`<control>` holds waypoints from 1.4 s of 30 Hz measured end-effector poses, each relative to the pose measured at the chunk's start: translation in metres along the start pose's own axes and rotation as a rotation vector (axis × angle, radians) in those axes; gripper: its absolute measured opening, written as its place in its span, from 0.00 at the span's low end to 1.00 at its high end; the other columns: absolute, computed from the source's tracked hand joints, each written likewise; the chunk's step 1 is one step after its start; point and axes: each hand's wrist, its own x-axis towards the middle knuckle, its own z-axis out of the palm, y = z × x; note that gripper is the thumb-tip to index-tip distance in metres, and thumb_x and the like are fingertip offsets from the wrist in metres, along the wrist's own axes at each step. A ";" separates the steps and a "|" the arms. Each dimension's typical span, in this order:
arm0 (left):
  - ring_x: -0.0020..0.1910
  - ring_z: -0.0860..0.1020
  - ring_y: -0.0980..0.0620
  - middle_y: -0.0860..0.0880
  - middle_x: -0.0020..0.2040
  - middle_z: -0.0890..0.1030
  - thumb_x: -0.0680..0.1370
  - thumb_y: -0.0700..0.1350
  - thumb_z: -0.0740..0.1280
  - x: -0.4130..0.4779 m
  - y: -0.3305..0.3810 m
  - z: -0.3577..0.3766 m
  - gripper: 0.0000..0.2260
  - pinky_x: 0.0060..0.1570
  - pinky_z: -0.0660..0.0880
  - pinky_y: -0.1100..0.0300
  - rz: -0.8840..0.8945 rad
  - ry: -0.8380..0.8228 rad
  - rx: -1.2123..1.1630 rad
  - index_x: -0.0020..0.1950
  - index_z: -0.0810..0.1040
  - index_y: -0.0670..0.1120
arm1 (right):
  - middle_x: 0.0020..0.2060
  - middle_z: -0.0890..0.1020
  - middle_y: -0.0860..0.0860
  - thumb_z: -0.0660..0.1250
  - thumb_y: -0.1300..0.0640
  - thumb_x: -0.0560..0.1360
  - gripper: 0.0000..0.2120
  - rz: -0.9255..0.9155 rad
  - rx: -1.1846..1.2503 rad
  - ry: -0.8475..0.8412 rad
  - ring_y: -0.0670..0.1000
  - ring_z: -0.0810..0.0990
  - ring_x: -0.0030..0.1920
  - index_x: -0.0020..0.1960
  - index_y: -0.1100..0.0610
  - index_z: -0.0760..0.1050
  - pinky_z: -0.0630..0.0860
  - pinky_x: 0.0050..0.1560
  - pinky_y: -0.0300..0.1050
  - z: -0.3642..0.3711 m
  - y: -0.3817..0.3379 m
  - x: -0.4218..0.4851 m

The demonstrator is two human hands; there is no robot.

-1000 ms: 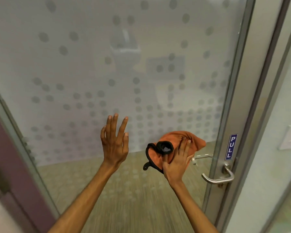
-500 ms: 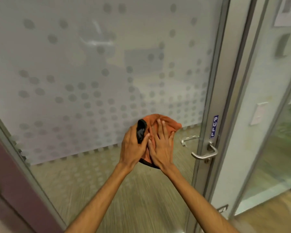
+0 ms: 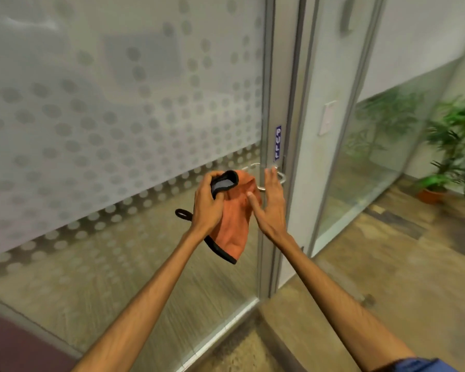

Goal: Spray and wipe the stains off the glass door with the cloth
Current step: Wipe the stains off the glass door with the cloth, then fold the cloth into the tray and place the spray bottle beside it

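Note:
An orange cloth (image 3: 235,224) with a black hem and a black loop hangs in front of the glass door (image 3: 113,108), just off the pane. My left hand (image 3: 207,205) is shut on the cloth's upper edge. My right hand (image 3: 270,202) is open beside the cloth, fingers straight, its thumb against the fabric. The door has frosted film with a dot pattern above and clear glass below. No spray bottle is in view.
A metal lever handle (image 3: 281,178) and a blue PULL sticker (image 3: 278,143) sit on the door's right frame, right behind my right hand. A fixed glass panel (image 3: 373,162) stands to the right, with potted plants (image 3: 451,157) beyond it.
The cloth passed from my right hand to my left hand, and my right hand came off it and opened. My view swung to the right, toward the handle and plants.

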 end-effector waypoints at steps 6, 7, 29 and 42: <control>0.55 0.77 0.59 0.49 0.56 0.79 0.79 0.30 0.60 -0.007 0.015 0.064 0.15 0.57 0.72 0.72 -0.070 -0.156 -0.240 0.63 0.74 0.40 | 0.78 0.64 0.50 0.72 0.38 0.72 0.45 0.577 0.376 -0.145 0.50 0.68 0.74 0.80 0.50 0.55 0.65 0.70 0.46 -0.077 0.041 -0.016; 0.55 0.77 0.56 0.48 0.56 0.79 0.79 0.30 0.60 -0.008 0.019 0.077 0.14 0.56 0.73 0.69 -0.086 -0.180 -0.271 0.63 0.74 0.40 | 0.75 0.69 0.51 0.72 0.37 0.71 0.42 0.666 0.458 -0.191 0.52 0.74 0.69 0.79 0.50 0.60 0.71 0.68 0.51 -0.089 0.049 -0.021; 0.50 0.81 0.51 0.45 0.56 0.82 0.83 0.53 0.59 -0.094 0.094 0.386 0.19 0.47 0.78 0.61 -0.661 -0.899 -0.365 0.67 0.75 0.41 | 0.73 0.71 0.61 0.69 0.49 0.77 0.35 0.985 0.929 0.483 0.57 0.76 0.68 0.79 0.55 0.59 0.74 0.68 0.55 -0.392 0.177 -0.115; 0.52 0.81 0.46 0.41 0.62 0.79 0.82 0.45 0.64 -0.148 0.184 0.534 0.13 0.59 0.75 0.49 -0.989 -1.243 -0.407 0.59 0.78 0.38 | 0.57 0.81 0.51 0.75 0.71 0.70 0.54 1.019 0.523 0.642 0.49 0.82 0.54 0.80 0.42 0.45 0.81 0.51 0.46 -0.539 0.230 -0.212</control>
